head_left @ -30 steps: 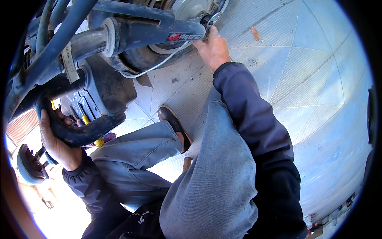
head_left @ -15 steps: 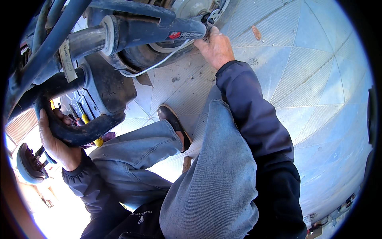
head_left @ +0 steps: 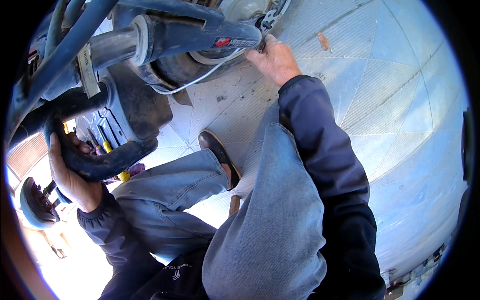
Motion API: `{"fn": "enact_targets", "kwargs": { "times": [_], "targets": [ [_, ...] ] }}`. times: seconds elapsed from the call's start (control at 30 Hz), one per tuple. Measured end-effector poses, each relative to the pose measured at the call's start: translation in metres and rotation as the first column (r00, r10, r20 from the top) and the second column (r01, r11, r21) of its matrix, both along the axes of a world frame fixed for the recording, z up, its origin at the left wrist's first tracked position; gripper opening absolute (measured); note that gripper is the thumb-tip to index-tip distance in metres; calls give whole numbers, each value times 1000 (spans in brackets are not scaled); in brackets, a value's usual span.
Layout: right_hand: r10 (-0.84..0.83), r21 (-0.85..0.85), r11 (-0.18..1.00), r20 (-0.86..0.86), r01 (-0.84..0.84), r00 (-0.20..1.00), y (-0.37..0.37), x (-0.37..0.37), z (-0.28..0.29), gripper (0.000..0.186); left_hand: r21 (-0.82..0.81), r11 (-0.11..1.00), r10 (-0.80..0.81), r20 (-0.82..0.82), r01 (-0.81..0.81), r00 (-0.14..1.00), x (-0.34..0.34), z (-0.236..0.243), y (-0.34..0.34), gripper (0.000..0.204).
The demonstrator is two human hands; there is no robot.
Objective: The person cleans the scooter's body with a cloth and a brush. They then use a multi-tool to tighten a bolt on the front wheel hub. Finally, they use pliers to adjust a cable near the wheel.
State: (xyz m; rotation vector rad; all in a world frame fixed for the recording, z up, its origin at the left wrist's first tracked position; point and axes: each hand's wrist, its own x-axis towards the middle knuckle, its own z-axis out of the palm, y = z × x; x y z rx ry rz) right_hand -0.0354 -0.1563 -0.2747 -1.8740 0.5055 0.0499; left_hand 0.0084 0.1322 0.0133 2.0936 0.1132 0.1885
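Observation:
My left hand point(head_left: 71, 175) is wrapped around a thick black crash bar point(head_left: 107, 165) at the left, its fingertips showing through the gap in the bar. The bar belongs to a motorcycle whose dark fork leg point(head_left: 200, 39) lies across the top of the view. At the lower end of that leg, beside the wheel point(head_left: 192, 67), my right hand point(head_left: 276, 60) is closed, thumb toward the fork's end. Its fingers are partly hidden, and what they grip cannot be made out. A perforated metal disc point(head_left: 270, 19) shows just above this hand. A pale cable point(head_left: 202, 77) curves below the fork.
Yellow-handled tools point(head_left: 107, 146) lie behind the crash bar in a tray. A dark pedal-like part point(head_left: 37, 202) sticks out at far left. My shoe point(head_left: 218, 152) rests on the tiled floor point(head_left: 350, 100), where a brown leaf-like scrap point(head_left: 323, 41) lies.
The fork's lower end and my right hand have shifted slightly to the right. More of the perforated disc shows above the hand. My left hand keeps its hold on the bar.

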Motion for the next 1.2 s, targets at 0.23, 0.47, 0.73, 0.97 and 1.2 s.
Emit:
{"fn": "enact_targets", "kwargs": {
  "times": [0.23,0.47,0.73,0.97,1.2],
  "targets": [
    [-31,-135,990,32,36,999,0,6,-12,47,9,1000,11,-2,-11,1000,1,1,1,47],
    [-121,-191,975,-11,116,993,10,16,-10,48,32,999,3,-3,-3,1000,0,1,-1,46],
    [-282,-200,942,-44,268,958,17,28,-26,44,45,999,26,-11,-25,1000,-1,2,-4,48],
    [-401,-203,900,-36,386,915,31,33,-20,31,32,999,13,3,-13,1000,1,0,2,46],
    [-536,-195,831,-31,521,844,44,39,-16,30,29,999,24,-17,-24,1000,-1,2,-5,45]
  ]
}}
